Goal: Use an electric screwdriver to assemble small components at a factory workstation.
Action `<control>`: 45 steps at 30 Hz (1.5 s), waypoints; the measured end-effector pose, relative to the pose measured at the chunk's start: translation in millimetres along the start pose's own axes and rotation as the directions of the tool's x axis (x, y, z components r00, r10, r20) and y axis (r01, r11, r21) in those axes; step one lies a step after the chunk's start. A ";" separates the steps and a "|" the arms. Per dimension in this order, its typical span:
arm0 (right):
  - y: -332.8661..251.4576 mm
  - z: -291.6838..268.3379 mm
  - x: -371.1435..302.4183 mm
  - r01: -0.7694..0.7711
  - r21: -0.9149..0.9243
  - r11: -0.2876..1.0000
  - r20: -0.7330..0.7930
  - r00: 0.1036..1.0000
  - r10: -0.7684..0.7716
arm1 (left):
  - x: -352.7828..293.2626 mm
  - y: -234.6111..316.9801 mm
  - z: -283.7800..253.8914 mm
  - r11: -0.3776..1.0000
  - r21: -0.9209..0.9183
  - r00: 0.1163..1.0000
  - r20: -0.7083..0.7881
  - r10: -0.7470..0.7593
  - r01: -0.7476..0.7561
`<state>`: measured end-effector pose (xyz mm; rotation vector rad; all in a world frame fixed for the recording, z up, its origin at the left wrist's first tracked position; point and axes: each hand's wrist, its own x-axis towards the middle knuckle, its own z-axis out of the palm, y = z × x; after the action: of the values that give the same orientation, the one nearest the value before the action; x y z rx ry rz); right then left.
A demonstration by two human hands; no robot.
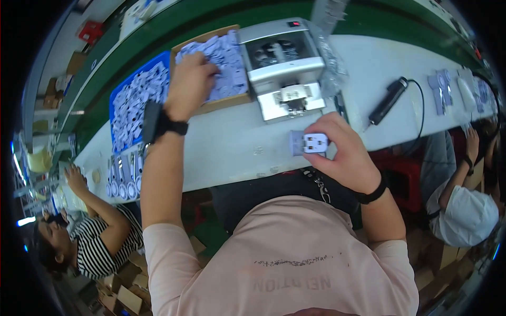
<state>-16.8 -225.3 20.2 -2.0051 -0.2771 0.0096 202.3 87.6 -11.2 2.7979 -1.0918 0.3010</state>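
Note:
My left hand is over a cardboard box filled with pale lilac-white plastic pieces. Its fingers are bent down among the pieces; the fingertips are hidden, so what they grip does not show. Low over the bench in front of the machine, my right hand pinches a white three-pin plug between thumb and fingers. The plug's face with its pin spots is turned up. A pale, boxy part sits against the plug's left side; I cannot tell whether the two are joined.
A silver bench machine with a window stands beside the box. A blue bin of small white parts is at left, with a row of round-ended pieces below. A corded black tool lies right. Co-workers sit on both sides.

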 end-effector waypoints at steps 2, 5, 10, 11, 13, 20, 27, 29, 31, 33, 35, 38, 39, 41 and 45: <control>3.2 -1.5 -1.6 -0.025 0.021 0.999 -0.010 1.000 0.025 | -10.4 8.2 -14.3 0.988 -0.116 0.986 -0.119 -0.119 0.105; 10.3 -3.0 0.1 -0.047 0.072 0.996 -0.004 0.999 0.048 | -38.1 56.8 -40.2 0.622 -0.754 0.949 0.006 -0.315 0.211; 13.3 -7.1 -3.1 -0.058 0.167 0.984 0.057 0.997 0.049 | -45.1 169.8 -55.3 0.277 -0.959 0.995 -0.029 0.100 -0.056; 12.8 -8.0 -2.6 -0.049 0.154 0.987 0.055 0.998 0.041 | -43.7 171.6 -54.6 0.279 -0.959 0.995 -0.028 0.099 -0.055; 13.7 -10.4 -3.1 -0.039 0.141 0.989 0.052 0.998 0.031 | -39.7 174.5 -51.6 0.476 -0.879 0.993 0.037 0.112 -0.021; 31.6 -5.5 -10.1 0.119 0.066 0.991 0.032 0.992 -0.121 | -34.8 193.3 -35.7 0.666 -0.669 0.943 -0.196 0.270 -0.330; 46.2 -57.6 -10.8 -0.265 0.477 0.838 -0.259 0.869 0.421 | -47.0 196.5 -0.8 0.528 -0.820 0.968 -0.252 0.011 -0.220; 80.0 -102.3 -7.9 -0.475 0.188 0.860 -0.624 0.618 0.478 | -47.5 200.0 1.8 0.538 -0.814 0.960 -0.278 -0.028 -0.220; 121.6 -127.3 -9.3 -0.738 -0.066 0.672 -0.622 0.557 0.550 | -47.1 202.6 0.3 0.547 -0.808 0.956 -0.289 -0.046 -0.218; 143.9 -128.1 -12.1 -0.741 -0.112 0.662 -0.656 0.556 0.511 | -42.0 206.0 4.3 0.547 -0.795 0.947 -0.321 -0.010 -0.263; 154.8 -124.9 -9.9 -0.755 -0.192 0.627 -0.725 0.539 0.428 | -47.6 204.8 1.0 0.557 -0.783 0.942 -0.335 -0.005 -0.276; 149.0 -108.5 -25.9 -0.428 0.234 0.873 -0.779 0.455 0.432 | -59.1 202.2 -8.6 0.656 -0.694 0.921 -0.389 0.004 -0.296; 131.3 -97.7 -26.3 -0.430 0.232 0.873 -0.769 0.469 0.435 | -63.3 200.3 -8.4 0.662 -0.694 0.923 -0.384 -0.011 -0.282; 88.8 -78.0 -27.3 -0.023 0.226 0.974 -0.846 0.490 0.208 | -73.5 193.3 -9.0 0.660 -0.697 0.919 -0.393 -0.024 -0.281; 46.5 -53.3 -35.6 0.030 0.066 0.997 -0.771 0.636 0.032 | -74.5 187.2 -16.2 0.631 -0.723 0.930 -0.368 -0.008 -0.281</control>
<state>-35.6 -298.9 -2.0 -1.7485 0.2871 -0.8250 19.0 2.5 -4.7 1.8128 -1.0231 0.2382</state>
